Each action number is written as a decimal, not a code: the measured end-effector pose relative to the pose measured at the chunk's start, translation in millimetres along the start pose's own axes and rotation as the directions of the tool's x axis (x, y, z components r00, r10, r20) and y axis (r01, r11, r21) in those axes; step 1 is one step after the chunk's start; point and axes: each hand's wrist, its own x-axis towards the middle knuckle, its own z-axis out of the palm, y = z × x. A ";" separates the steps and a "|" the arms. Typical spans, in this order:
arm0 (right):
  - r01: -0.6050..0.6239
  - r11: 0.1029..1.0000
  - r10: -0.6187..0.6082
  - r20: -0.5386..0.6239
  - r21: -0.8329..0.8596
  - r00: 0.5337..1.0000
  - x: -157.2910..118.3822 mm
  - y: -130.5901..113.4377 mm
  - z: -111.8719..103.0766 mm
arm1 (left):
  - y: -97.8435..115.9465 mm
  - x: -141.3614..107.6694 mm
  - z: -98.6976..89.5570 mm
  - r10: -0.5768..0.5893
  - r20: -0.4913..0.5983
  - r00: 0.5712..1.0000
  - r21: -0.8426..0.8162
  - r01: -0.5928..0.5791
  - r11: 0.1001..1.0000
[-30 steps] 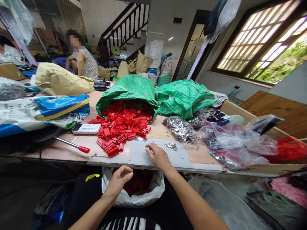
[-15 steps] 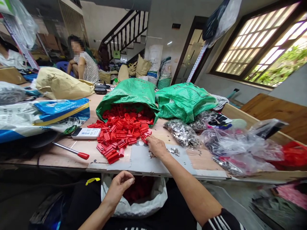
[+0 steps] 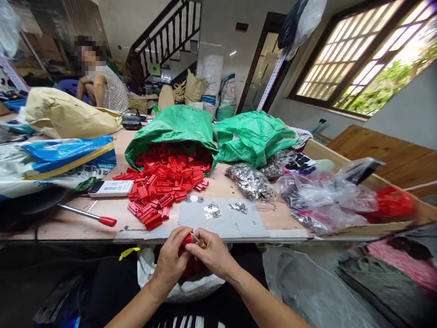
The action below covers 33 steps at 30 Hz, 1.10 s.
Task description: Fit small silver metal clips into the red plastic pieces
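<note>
Your left hand (image 3: 172,257): fingers closed around red piece (image 3: 187,240), piece mostly hidden between both hands. Your right hand (image 3: 212,253): pinching slim tool (image 3: 199,240), yellowish handle, metal shaft angled onto red piece. Hands nearly touching, in front of table edge, above white sack (image 3: 196,291). Beyond hands: loose red pieces (image 3: 160,191) spilling from green sack (image 3: 179,123); two small piles of metal parts (image 3: 212,210) on grey sheet (image 3: 246,225).
</note>
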 end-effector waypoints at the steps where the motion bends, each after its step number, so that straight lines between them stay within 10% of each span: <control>1: -0.014 0.999 0.012 0.038 0.046 0.999 -1.1 -0.6 0.9 | 1.1 -0.8 -0.2 -0.001 0.014 1.000 -0.004 0.001 1.000; 5: 0.019 0.999 -0.021 0.072 0.031 0.997 8.7 4.9 -22.8 | 8.7 -2.3 -5.8 -0.174 0.067 0.982 -0.089 0.180 0.980; 9: -0.025 0.889 -0.105 -0.259 -0.457 0.960 26.8 23.0 -67.9 | 17.5 -1.7 -12.7 -0.421 0.125 0.899 -0.330 0.437 0.837; 12: -0.120 0.726 -0.085 -0.261 -0.677 0.962 34.5 34.3 -85.5 | 24.4 0.2 -14.5 -0.530 0.180 0.829 -0.535 0.535 0.654; 33: -0.172 0.652 -0.044 -0.264 -0.739 0.964 55.4 35.0 -81.6 | 41.3 6.2 -14.7 -0.639 0.242 0.730 -0.782 0.537 0.318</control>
